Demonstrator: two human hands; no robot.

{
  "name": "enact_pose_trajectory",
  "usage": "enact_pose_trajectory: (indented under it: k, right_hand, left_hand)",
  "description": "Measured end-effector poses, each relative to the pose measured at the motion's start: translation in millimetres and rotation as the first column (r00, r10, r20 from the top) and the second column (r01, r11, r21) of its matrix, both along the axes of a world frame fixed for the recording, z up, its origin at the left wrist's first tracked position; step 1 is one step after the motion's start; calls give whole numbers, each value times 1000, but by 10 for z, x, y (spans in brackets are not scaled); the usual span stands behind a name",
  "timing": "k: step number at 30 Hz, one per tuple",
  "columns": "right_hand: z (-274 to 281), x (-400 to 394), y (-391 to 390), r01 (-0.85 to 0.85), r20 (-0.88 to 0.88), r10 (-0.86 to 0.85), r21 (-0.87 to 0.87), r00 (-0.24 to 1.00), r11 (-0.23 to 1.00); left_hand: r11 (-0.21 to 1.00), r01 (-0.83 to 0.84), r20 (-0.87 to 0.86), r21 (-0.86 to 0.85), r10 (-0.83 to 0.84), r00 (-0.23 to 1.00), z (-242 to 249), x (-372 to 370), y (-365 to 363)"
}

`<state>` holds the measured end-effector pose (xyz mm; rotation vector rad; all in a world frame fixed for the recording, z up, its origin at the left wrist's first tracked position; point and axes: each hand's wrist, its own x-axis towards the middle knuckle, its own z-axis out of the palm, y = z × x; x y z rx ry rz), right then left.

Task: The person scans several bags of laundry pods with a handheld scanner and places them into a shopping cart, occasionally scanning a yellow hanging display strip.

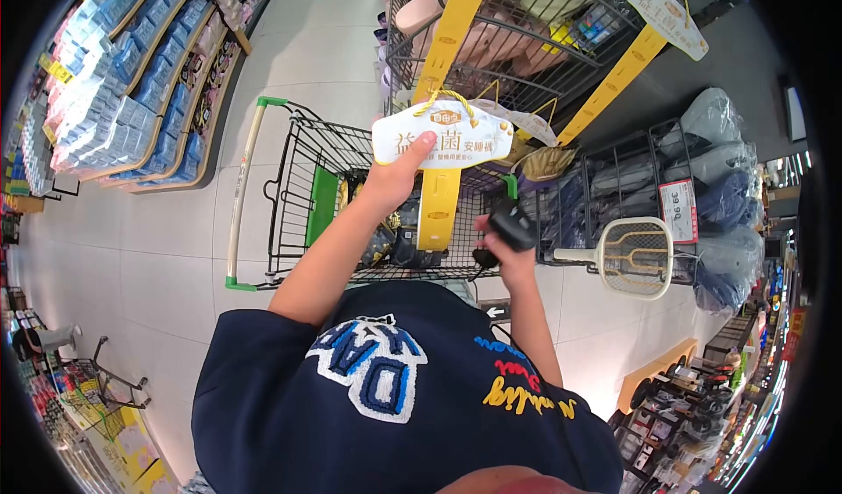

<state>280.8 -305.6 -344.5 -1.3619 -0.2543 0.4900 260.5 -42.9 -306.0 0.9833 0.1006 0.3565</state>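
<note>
— White card, yellow cord: what does the tag (443, 134) say?
— Large characters "益生菌", smaller print below too fine to read. It hangs on a yellow strip (441, 99) down the front of a wire rack (526, 29). The left hand (396, 175) pinches the tag's lower edge, thumb on its face.
— And the other hand?
— The right hand (507, 253) is closed around a black scanner (509, 228), held just right of the strip.
— Any prices?
— A red-and-white label (678, 211) reads "39.90" on the wire bin of grey bundles at the right. A racket-shaped swatter (633, 257) hangs at that bin's lower edge.
— The room?
— Pale tiled shop floor; blue packs fill shelves (132, 73) at the upper left.
— The cart (298, 196)?
— Black wire, green handle ends, dark packets at its bottom, directly under the tag.
</note>
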Motion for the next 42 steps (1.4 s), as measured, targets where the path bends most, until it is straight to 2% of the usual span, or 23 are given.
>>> enact_pose_trajectory:
  k: [3,6,10,11,15,18,22,25,26,28,29,33,36,37,38,40,42]
  right_hand:
    - [60,271,-55,122,20,-122,12,992,992]
    - [429,511,12,212,97,-216,49,972,976]
    - [1001,718,185,89,160,-89,8,983,996]
    - [1182,704,274,34,146,-32,-12,989,999]
    - [1453,676,603,-84,107,81,26,991,996]
    - [1452,788,645,-186,116,187,-19,976,982]
    - [1430,836,666,-218,57,216,35,975,975]
    - [1449,851,652,-182,86,179,21,980,983]
    - [1471,855,634,-167,107,166,-6,980,986]
    - [1594,929,602,-134,180,142,-58,973,989]
    - [1619,994,575,-125,238,133,-48,962,991]
    - [2077,1214,488,-41,383,112,-190,917,981]
    - [2534,1359,501,6,543,157,-286,825,958]
    - [2678,1442,509,42,586,171,-332,792,942]
    - [2817,1537,527,80,625,188,-375,758,924]
    - [3094,1711,606,133,663,148,-354,734,926]
    - [3335,1999,686,157,751,171,-344,638,926]
  left_hand:
    - [986,105,44,126,-111,993,189,-209,-44]
    - [948,211,53,237,-229,972,258,-340,-65]
    - [884,367,0,291,-383,924,388,-472,-139]
    - [853,383,-22,354,-402,915,460,-498,-159]
    - [810,408,23,420,-459,888,476,-508,-239]
    - [781,401,29,479,-470,882,418,-470,-255]
    - [799,387,39,460,-453,891,433,-458,-250]
    - [835,420,49,357,-465,884,417,-437,-248]
    - [824,414,41,387,-464,885,416,-433,-240]
    - [797,387,49,464,-459,887,448,-372,-189]
    - [818,420,36,392,-470,882,462,-357,-189]
    - [851,404,80,336,-453,888,538,-124,-178]
    - [870,369,90,328,-418,904,548,165,-159]
    - [856,338,88,392,-400,912,606,269,-133]
    - [867,318,82,384,-375,923,647,369,-136]
    - [888,274,72,369,-322,944,731,608,-158]
    - [906,208,179,368,-289,941,842,892,-132]
